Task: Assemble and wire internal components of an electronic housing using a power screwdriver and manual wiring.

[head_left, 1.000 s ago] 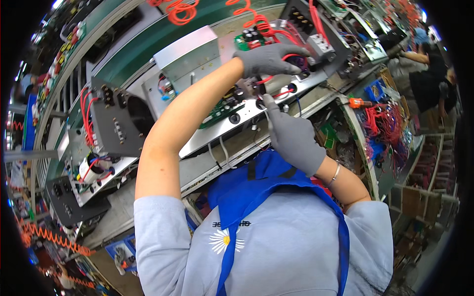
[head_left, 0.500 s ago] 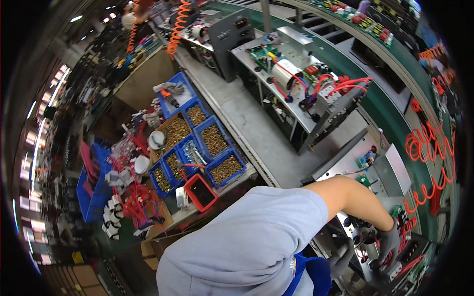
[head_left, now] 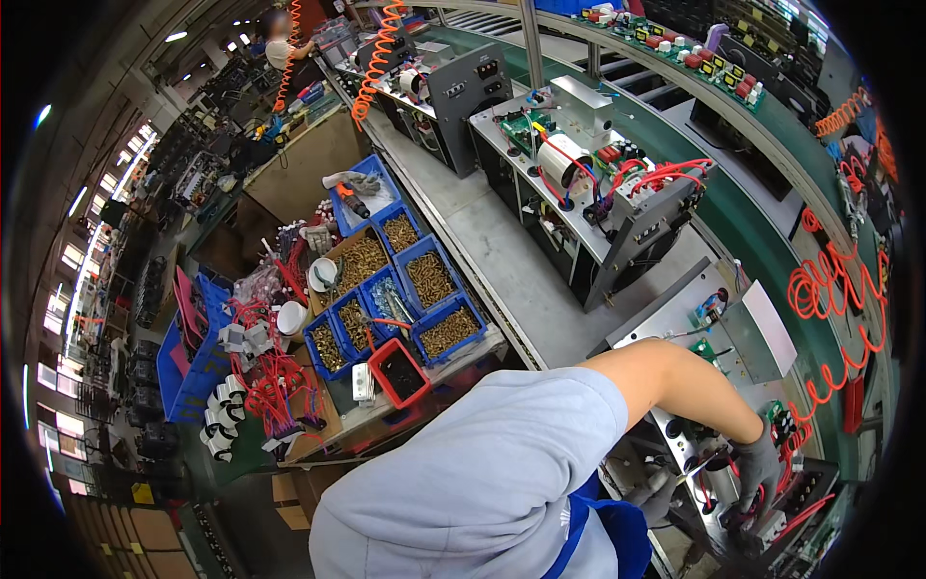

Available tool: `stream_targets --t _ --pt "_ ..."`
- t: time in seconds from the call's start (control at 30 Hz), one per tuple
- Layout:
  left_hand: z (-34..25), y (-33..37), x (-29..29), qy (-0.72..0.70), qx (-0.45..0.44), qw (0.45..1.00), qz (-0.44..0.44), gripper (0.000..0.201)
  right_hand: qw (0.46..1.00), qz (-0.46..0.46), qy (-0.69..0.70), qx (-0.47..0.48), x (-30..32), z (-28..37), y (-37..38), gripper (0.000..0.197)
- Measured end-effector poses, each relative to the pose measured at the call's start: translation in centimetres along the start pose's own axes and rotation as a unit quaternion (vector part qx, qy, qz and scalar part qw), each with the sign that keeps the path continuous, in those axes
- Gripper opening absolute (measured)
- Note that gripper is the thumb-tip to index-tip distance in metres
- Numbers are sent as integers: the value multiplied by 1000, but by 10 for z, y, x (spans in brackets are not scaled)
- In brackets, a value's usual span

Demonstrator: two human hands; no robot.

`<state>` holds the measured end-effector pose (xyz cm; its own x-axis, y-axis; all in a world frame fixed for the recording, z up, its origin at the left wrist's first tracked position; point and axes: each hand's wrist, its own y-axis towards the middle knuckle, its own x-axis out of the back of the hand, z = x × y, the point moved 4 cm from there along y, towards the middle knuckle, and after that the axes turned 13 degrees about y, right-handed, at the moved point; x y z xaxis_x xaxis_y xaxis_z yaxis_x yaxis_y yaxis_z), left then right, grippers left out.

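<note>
Head view: open metal case [head_left: 684,446] on bench [head_left: 473,214], long axis slanting upper left to lower right. White cylinder [head_left: 721,483] between left hand [head_left: 759,466] and right hand [head_left: 656,496], left nearer. Left fingers bent downward, right partly curled near case edge; grip, opening: can't tell, either hand.

No words, numbers or signs can be read. Any marks on the dark panel [head_left: 467,89], the small white block [head_left: 363,383] and the yellow patch [head_left: 143,492] are too small.
</note>
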<state>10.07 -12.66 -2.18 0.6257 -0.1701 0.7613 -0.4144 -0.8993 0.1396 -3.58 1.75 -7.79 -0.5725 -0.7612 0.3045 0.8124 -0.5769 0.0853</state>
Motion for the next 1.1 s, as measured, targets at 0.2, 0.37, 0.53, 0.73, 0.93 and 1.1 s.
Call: stream_targets --t 0.2,0.37,0.53,0.73,0.93,1.1 --pt "-2 -19 7 -27 -16 998 -50 56 998 55 -36 -20 2 28 2 25" --pt "-7 -42 25 -29 14 997 -73 56 996 20 -43 70 -4 39 5 19" --pt "-11 -32 25 -47 3 998 -42 44 997 -14 -48 54 -4 38 5 23" --pt "-13 -24 22 -121 13 993 6 48 999 -8 -33 21 1 39 6 28" --pt "-14 -26 21 -145 61 987 34 49 992 112 44 39 6 73 2 36" --pt "-13 -33 25 -23 67 997 -14 61 959 193 208 -14 38 74 -9 36"
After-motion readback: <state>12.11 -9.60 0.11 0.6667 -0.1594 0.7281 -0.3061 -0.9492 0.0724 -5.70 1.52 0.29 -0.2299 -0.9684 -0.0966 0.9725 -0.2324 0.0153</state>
